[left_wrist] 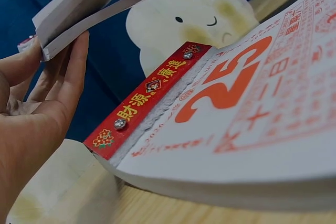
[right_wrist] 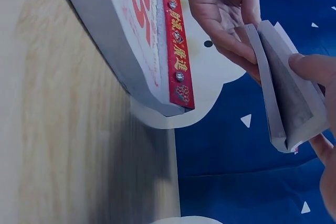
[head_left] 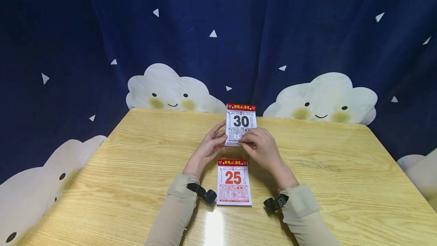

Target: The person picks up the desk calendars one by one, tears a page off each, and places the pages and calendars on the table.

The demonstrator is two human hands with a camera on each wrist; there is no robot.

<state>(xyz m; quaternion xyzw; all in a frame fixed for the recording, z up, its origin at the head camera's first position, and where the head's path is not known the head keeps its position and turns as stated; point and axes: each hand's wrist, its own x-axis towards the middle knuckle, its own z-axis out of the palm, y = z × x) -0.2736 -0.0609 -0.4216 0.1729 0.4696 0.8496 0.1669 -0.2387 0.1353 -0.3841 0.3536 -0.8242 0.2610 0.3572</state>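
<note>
A small tear-off calendar [head_left: 241, 119] with a red header strip and a black 30 is held up over the far part of the table. My left hand [head_left: 209, 146] grips its left side, thumb toward the front and fingers behind. At the lower right corner, my right hand [head_left: 262, 148] pinches a bunch of its pages. Both wrist views show the pad split from below, the lifted pages [right_wrist: 294, 90] parted from the rest of the stack [left_wrist: 89, 27]. Nearer me lies a second calendar [head_left: 233, 185], face up, with a red 25.
The wooden table [head_left: 119, 185] reaches to a dark blue curtain [head_left: 191, 22] with white triangles and smiling clouds. The calendar with the red 25 lies between my forearms. Each wrist bears a black strapped camera.
</note>
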